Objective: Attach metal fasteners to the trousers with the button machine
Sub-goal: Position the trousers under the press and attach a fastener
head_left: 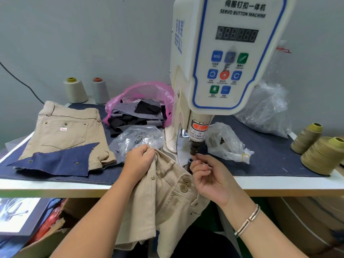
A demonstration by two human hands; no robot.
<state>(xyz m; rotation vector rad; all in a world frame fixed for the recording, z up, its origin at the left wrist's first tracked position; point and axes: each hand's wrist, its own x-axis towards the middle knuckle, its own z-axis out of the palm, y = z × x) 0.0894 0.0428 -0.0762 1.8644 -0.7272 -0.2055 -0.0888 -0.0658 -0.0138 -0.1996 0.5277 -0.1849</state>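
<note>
Below the button machine (223, 62) head, the left hand (140, 158) grips the waistband of the beige trousers (163, 198) in a closed fist, bunching the cloth, probably to keep it off the die while loading. The right hand (208, 175) reaches its index finger and thumb up to the dark punch (194, 148), seemingly seating a fastener there; whether they pinch anything is too small to tell. Hanging off the table edge (55, 185), the trousers already carry two brass buttons (185, 184) and small rivets.

Lower die (189, 161) half behind the right hand (208, 180), any fastener in its fingers (202, 156) too small to tell
</note>
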